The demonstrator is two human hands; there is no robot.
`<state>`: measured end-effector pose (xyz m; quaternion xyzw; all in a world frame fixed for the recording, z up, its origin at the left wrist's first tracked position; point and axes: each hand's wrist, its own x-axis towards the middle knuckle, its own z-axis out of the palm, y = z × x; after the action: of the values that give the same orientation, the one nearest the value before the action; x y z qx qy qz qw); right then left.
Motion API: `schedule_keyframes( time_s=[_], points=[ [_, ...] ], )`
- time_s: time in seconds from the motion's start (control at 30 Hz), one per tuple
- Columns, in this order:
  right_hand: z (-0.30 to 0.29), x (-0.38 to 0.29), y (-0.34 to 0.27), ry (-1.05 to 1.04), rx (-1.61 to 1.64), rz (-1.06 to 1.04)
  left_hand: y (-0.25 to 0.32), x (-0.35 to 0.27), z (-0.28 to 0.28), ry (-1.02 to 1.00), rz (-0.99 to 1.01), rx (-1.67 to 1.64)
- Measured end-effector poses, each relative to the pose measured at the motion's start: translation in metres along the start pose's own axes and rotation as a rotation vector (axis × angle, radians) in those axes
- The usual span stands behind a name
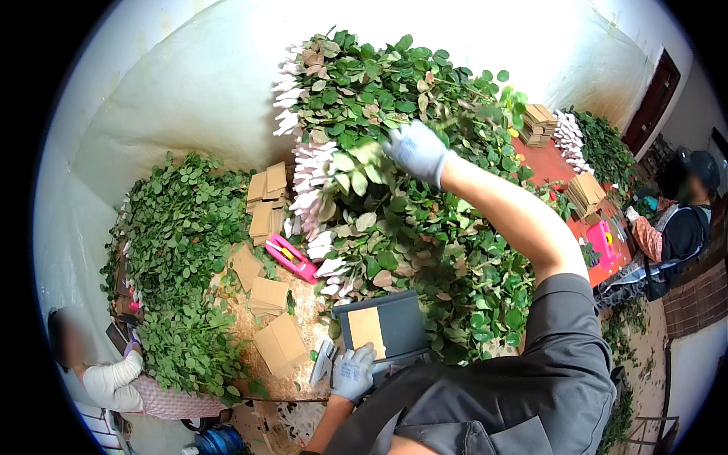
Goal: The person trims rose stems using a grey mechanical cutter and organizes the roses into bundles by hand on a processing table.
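Note:
My right hand [418, 152], in a pale grey work glove, reaches over a large pile of leafy cut stems [392, 96]. Its fingers are curled around a leafy stem, blurred by motion, whose leaves trail to the right. White and pale pink sleeve-like covers [310, 170] line the pile's left side. My left hand [354, 372], gloved alike, lies with its fingers on the lower end of a cardboard sheet [365, 329]. That sheet rests on a dark grey tray-like holder [401, 324]. A grey metal tool [323, 362] stands just left of this hand.
A pink tape dispenser [292, 259] and cardboard stacks [267, 199] lie on the worn wooden table [310, 284]. More leafy stems [182, 239] are heaped at left, beside a seated person [114, 381]. Another person [682, 227] works at the red table [546, 162] on the right.

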<state>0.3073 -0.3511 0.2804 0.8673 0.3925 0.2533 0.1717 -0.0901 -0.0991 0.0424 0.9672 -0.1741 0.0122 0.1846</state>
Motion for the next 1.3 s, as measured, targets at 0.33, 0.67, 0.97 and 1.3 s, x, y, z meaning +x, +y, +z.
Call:
schedule_keyframes(
  time_s=[0.33,0.67,0.97,1.3],
  points=[
    [-0.033,0.175,0.145,0.391,-0.148,0.44,0.002,0.003,-0.01,0.049,0.022,-0.011],
    [0.137,0.009,-0.046,-0.039,0.237,0.0,0.003,0.006,-0.01,0.014,0.036,-0.007],
    [0.155,-0.017,-0.04,-0.159,0.096,-0.117,-0.005,0.005,-0.005,0.051,0.09,0.03],
    [0.09,0.039,0.046,0.217,-0.117,-0.059,0.003,0.006,-0.009,0.024,0.044,0.049]
  ],
)
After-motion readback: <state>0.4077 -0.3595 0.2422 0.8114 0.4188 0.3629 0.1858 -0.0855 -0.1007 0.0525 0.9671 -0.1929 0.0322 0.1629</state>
